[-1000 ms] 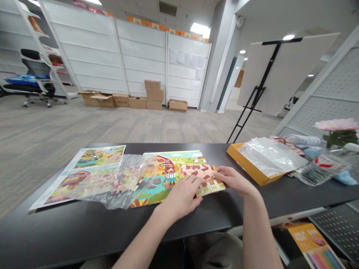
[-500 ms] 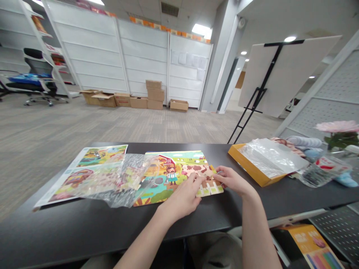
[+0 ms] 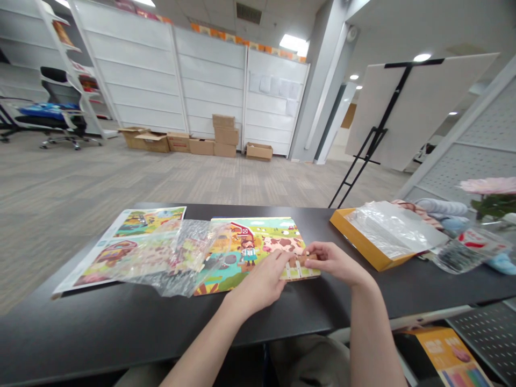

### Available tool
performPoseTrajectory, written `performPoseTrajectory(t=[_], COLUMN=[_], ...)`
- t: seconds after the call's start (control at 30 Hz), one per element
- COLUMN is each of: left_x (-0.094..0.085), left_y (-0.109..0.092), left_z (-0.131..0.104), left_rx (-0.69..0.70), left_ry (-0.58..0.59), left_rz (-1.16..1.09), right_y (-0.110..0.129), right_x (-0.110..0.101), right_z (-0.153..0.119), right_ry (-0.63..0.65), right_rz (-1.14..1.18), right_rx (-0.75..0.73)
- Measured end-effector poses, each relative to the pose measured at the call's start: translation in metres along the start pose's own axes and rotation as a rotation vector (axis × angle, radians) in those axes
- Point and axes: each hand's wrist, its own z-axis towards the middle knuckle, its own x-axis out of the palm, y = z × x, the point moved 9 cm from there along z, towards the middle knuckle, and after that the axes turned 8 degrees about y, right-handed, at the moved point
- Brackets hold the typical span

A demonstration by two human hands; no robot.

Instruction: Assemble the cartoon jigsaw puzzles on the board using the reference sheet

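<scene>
A farm-scene jigsaw puzzle (image 3: 246, 243), with a cow, a farmer and a white fence, lies flat on the black table. My left hand (image 3: 268, 273) rests on its lower middle, fingers stretched out and fingertips on the fence area. At the right side my right hand (image 3: 332, 262) pinches a small brownish puzzle piece (image 3: 310, 257), partly covered by the fingers. A clear plastic bag (image 3: 177, 263) with printed pieces inside overlaps the puzzle's left side. Beneath the bag is a printed picture sheet (image 3: 116, 248).
On the right stands a yellow box lid (image 3: 379, 258) with plastic film inside. Farther right are a clear plastic package (image 3: 467, 250), rolled cloths (image 3: 439, 207) and a pink flower (image 3: 489, 186). Another yellow box (image 3: 447, 352) sits below the black table (image 3: 169, 322).
My right hand has shifted slightly inward over the puzzle's right edge, its fingers curling more around the brownish piece. My left hand stays almost in place. The whole view has tilted slightly.
</scene>
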Motion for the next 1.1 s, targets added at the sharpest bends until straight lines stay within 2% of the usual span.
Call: performPoseTrajectory(t=[0.1, 0.2, 0.3, 0.4, 0.5, 0.6, 0.7, 0.77, 0.87, 0.93, 1.0, 1.07, 1.1], left_x=[-0.007, -0.021, -0.033, -0.040, -0.044, -0.044, -0.050, -0.060, -0.089, -0.118, -0.138, -0.145, -0.145], left_y=[0.002, 0.006, 0.013, 0.018, 0.015, 0.012, 0.009, 0.004, -0.009, -0.010, 0.003, 0.025, 0.035], left_z=[-0.003, -0.006, -0.009, -0.011, -0.013, -0.015, -0.021, -0.028, -0.046, -0.065, -0.086, -0.105, -0.112], left_rx=[0.020, 0.023, -0.033, -0.070, -0.022, 0.018, 0.017, 0.024, 0.046, -0.029, -0.257, -0.510, -0.593], left_ry=[-0.006, -0.059, -0.108, -0.139, -0.158, -0.147, -0.150, -0.157, -0.190, -0.304, -0.350, -0.301, -0.260], left_rz=[-0.031, -0.050, -0.025, -0.016, -0.029, -0.029, -0.014, 0.008, 0.084, 0.185, 0.312, 0.417, 0.443], right_y=[0.006, 0.011, 0.017, 0.025, 0.029, 0.028, 0.034, 0.039, 0.048, 0.052, 0.054, 0.058, 0.060], right_x=[0.002, -0.005, -0.007, 0.013, 0.033, 0.045, 0.055, 0.061, 0.066, 0.071, 0.083, 0.098, 0.106], right_z=[0.001, 0.000, 0.001, 0.012, 0.029, 0.042, 0.049, 0.052, 0.055, 0.059, 0.065, 0.071, 0.075], right_ry=[-0.006, -0.097, -0.180, -0.126, -0.095, -0.097, -0.032, 0.009, -0.018, -0.057, -0.079, -0.079, -0.073], right_rz=[-0.012, 0.022, 0.108, 0.105, 0.023, -0.022, -0.004, 0.006, 0.010, 0.026, 0.028, 0.011, 0.008], right_rx=[-0.025, -0.055, -0.096, -0.135, -0.113, -0.063, -0.112, -0.152, -0.197, -0.204, -0.191, -0.188, -0.193])
